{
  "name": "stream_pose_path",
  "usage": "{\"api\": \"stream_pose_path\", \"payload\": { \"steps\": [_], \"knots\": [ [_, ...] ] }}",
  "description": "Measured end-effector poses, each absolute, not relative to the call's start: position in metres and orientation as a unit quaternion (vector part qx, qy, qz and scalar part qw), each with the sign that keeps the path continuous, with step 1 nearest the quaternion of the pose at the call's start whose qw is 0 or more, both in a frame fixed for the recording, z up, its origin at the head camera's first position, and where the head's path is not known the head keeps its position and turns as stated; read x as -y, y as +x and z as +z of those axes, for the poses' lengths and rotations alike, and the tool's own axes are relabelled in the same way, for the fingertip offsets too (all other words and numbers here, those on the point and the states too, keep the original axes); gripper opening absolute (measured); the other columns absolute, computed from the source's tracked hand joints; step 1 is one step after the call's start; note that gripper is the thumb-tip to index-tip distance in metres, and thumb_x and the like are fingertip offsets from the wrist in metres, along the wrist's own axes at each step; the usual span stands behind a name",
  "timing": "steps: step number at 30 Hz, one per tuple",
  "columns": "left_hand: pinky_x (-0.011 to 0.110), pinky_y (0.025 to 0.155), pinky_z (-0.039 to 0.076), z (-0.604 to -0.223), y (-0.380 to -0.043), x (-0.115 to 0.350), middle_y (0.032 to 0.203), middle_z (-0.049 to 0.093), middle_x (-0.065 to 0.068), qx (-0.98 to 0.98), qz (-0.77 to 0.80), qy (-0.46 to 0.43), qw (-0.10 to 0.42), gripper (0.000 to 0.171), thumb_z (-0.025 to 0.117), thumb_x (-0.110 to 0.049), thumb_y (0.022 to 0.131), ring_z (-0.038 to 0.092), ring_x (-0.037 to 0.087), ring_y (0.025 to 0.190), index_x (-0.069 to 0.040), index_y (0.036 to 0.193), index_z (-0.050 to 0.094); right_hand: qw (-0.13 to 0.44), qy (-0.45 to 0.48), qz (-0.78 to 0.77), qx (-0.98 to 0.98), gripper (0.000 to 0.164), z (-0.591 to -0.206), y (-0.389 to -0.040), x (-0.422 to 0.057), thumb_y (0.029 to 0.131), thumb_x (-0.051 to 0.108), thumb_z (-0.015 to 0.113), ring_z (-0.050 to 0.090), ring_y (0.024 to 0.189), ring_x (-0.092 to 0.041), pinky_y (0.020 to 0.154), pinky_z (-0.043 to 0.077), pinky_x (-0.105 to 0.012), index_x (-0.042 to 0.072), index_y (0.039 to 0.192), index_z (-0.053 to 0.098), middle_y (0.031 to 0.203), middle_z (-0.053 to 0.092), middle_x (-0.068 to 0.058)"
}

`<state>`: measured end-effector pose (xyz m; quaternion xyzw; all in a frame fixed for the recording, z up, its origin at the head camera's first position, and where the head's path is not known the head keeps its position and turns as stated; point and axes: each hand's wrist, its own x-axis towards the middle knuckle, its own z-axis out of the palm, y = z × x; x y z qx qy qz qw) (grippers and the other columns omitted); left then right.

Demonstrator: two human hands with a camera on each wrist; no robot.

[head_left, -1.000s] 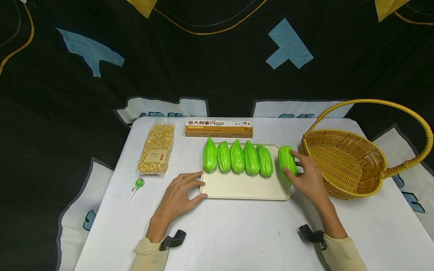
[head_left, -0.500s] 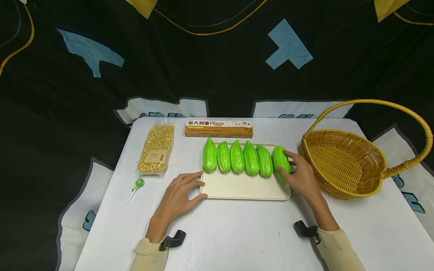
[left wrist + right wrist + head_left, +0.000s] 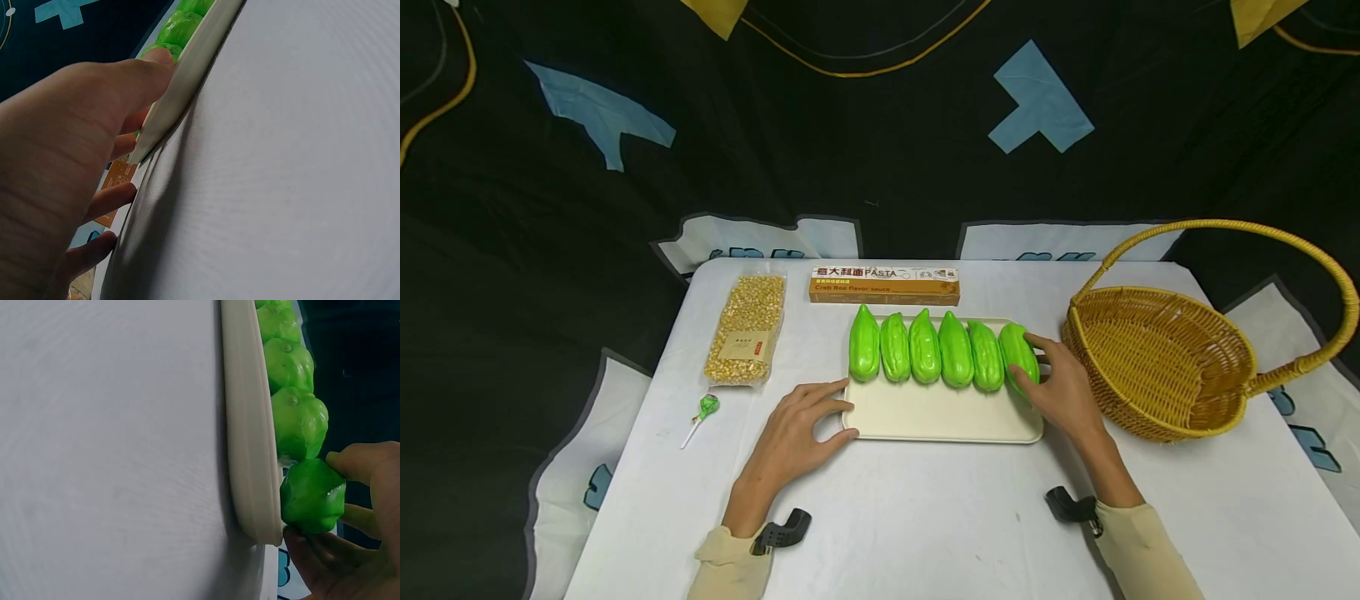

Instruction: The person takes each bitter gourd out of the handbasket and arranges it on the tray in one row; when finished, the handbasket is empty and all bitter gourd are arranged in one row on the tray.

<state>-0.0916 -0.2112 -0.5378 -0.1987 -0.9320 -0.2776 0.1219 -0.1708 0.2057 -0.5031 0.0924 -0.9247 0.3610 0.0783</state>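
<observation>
Several glossy green bitter melons [image 3: 924, 346] stand side by side on a cream tray [image 3: 940, 421]. At the row's right end, my right hand [image 3: 1063, 383] pinches the last bitter melon [image 3: 1018, 354] between thumb and fingers. In the right wrist view that bitter melon [image 3: 312, 495] sits close against its neighbour by the tray rim [image 3: 253, 456]. My left hand [image 3: 795, 433] touches the tray's left edge and front-left corner with loosely spread fingers. In the left wrist view its thumb [image 3: 140, 78] overlaps the tray rim [image 3: 181, 87].
A wicker basket [image 3: 1157, 367] with a tall handle stands right of the tray. Behind the tray lies a pasta box [image 3: 883, 286]. A bag of yellow kernels [image 3: 747, 331] and a green lollipop [image 3: 707, 407] lie to the left on the white tablecloth [image 3: 925, 517].
My right hand has carried the last bitter melon leftwards from the tray's right edge, up beside the others in the row. My left hand has stayed in place.
</observation>
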Motion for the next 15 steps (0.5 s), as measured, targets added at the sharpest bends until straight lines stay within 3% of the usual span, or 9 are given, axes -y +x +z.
{"api": "stream_pose_path", "payload": {
  "steps": [15],
  "knots": [
    [0.052, 0.11, 0.05, -0.5385, -0.0911, 0.2124, 0.153, 0.064, -0.004, 0.933, -0.275, -0.198, 0.122, 0.038, 0.09, -0.042, 0.088, 0.061, 0.025, 0.134, -0.02, 0.118, 0.082, 0.067, 0.088, 0.315, 0.943, 0.064, -0.5066, -0.1693, -0.2029, 0.099, 0.027, 0.08, 0.069, 0.107, -0.046, 0.081, 0.06, -0.058, -0.003, 0.15, 0.056, 0.133, 0.065, -0.033]
  ]
}}
